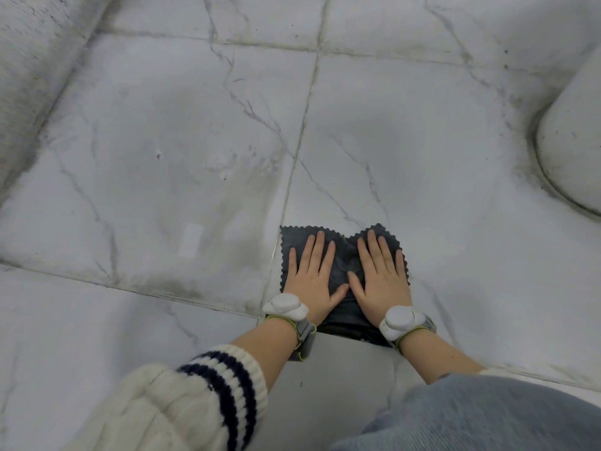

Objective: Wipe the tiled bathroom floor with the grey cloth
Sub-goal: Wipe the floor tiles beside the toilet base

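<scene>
Both the left hand (312, 278) and the right hand (379, 278) press flat, fingers straight and spread, on the zigzag-edged grey cloth (341, 255). It lies on glossy veined marble floor (162, 157); a rounded white fixture (575, 135) curves at two o'clock.

Left hand (312, 276) and right hand (379, 278) press flat on grey cloth (344, 255) spread over marble-tiled floor (162, 157).

You can read no text, label, brand or number: not on the grey cloth (343, 258), the wrist bands (285, 306) or the tiled floor (162, 177).
</scene>
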The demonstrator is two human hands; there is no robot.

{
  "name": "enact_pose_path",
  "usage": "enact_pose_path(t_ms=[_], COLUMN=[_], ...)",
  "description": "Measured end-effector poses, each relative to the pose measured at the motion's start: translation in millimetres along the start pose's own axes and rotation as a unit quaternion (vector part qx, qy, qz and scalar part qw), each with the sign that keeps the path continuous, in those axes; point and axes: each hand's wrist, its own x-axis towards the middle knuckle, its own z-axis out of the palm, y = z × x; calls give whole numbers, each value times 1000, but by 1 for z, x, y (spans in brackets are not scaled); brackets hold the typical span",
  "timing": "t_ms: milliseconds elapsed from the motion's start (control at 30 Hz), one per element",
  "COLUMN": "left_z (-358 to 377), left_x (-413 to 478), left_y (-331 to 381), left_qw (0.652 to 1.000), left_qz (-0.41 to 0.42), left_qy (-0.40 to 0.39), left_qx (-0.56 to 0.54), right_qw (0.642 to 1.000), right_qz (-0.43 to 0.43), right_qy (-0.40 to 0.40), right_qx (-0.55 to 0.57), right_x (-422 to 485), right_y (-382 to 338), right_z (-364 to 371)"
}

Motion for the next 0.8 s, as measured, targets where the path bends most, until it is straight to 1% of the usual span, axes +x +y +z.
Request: enact_pose_path(t_ms=[300,500,600,800], left_z=[-3,-12,-16,-24], left_x=[53,97,113,146], left_y=[11,15,14,-3], left_qw=[1000,1000,1000,1000], left_qz=[-4,7,8,-19], left_qy=[-20,-12,-2,11], left_qx=[-8,-4,-10,-19], right_qw=[1000,999,999,1000], right_qz=[14,36,37,15], right_qy=[7,24,32,19], right_qx=[1,4,0,-17], right_x=[48,82,97,143], right_y=[32,47,52,49], right_z=[-16,-25,-27,-34])
